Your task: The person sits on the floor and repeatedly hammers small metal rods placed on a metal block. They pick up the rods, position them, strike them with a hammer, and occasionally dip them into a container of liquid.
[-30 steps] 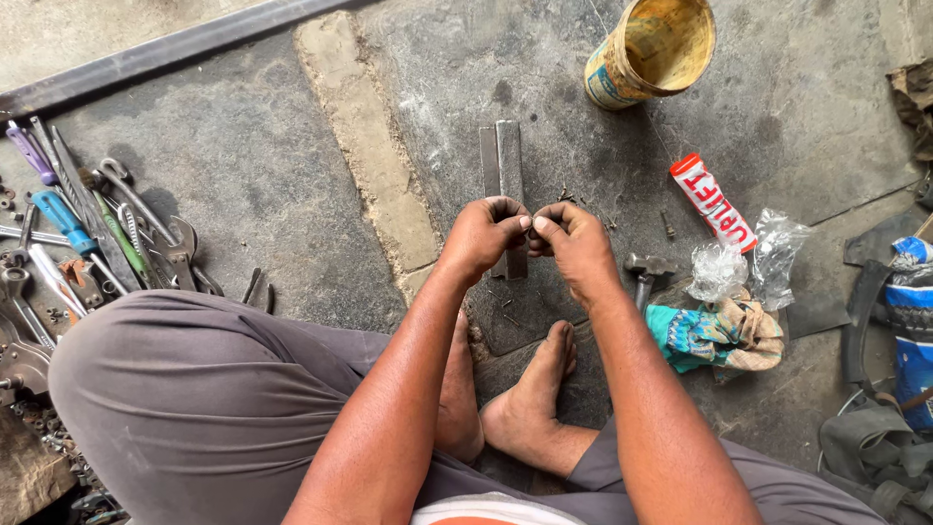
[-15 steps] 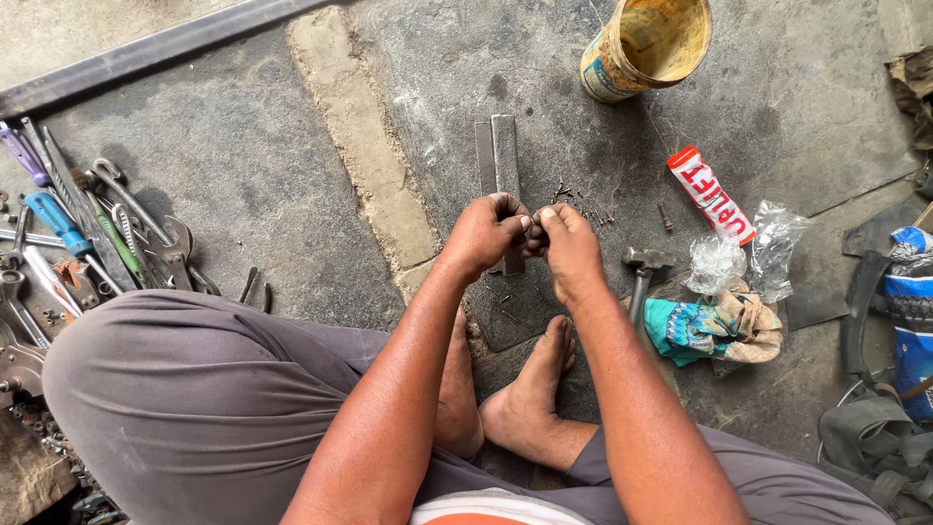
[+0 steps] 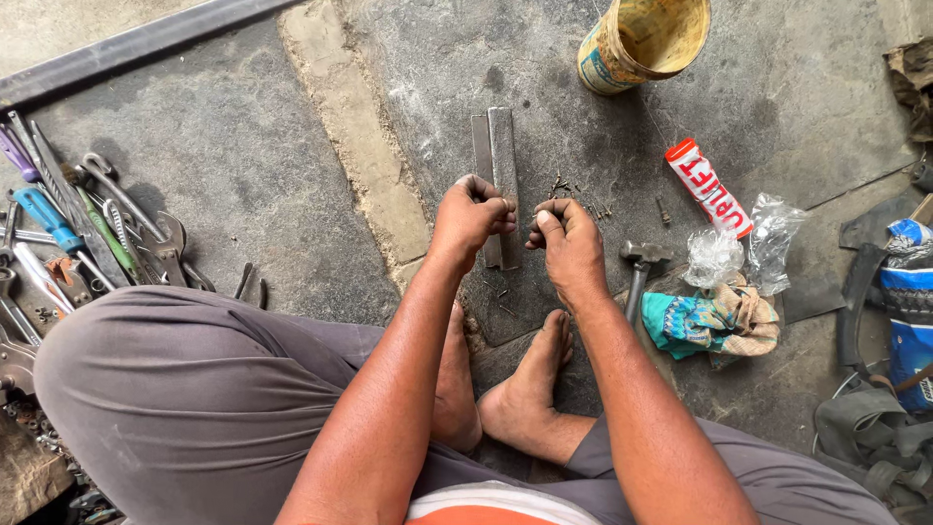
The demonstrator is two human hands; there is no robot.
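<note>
Left hand point(image 3: 471, 216) is fisted on the flat steel bar point(image 3: 501, 165); right hand point(image 3: 567, 243) pinches a small screw point(image 3: 540, 216), not yet seated; loose screws point(image 3: 573, 190) wait.

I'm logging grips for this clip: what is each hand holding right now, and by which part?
The left hand is curled at the near end of the grey metal bar. The right hand pinches something too small to identify between its fingertips.
</note>
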